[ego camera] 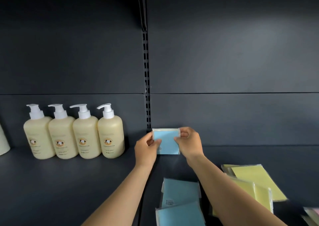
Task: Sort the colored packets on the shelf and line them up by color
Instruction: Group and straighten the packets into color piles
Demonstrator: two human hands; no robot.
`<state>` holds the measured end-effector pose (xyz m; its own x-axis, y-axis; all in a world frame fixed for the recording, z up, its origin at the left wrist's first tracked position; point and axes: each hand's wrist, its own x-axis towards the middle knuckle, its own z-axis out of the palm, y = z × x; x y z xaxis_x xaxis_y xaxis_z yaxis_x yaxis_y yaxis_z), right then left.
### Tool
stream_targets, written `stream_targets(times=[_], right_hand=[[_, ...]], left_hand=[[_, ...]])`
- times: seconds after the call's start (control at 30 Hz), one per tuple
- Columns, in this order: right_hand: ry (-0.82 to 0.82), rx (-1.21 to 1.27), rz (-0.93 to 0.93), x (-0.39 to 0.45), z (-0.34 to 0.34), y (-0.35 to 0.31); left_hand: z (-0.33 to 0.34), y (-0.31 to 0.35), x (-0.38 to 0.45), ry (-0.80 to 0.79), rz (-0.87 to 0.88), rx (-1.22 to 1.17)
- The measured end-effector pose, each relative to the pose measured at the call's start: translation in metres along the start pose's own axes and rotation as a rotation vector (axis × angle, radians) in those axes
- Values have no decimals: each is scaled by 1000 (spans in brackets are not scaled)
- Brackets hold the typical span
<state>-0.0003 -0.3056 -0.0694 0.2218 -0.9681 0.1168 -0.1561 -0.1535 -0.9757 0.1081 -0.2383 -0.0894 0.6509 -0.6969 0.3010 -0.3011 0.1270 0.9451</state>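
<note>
Our left hand [146, 148] and right hand [189, 144] are pinching a small stack of packets, blue packet [166, 144] in front, upright at the back of the dark shelf [69, 182] against the back panel [224, 118]. Loose blue packets [180, 193] and yellow packets [255, 182] are lying nearer us; four pump bottles [74, 132] are standing well left.
</note>
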Motion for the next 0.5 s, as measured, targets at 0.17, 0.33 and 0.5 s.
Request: stream_targets(times=[0.17, 0.33, 0.5], right_hand=[[-11, -65, -30, 6, -1, 1], [-4, -119, -64, 12, -3, 2], [2, -151, -80, 14, -3, 4]], left_hand=[[5, -4, 7, 59, -8, 8], [7, -6, 12, 86, -7, 40], [9, -5, 14, 97, -15, 30]])
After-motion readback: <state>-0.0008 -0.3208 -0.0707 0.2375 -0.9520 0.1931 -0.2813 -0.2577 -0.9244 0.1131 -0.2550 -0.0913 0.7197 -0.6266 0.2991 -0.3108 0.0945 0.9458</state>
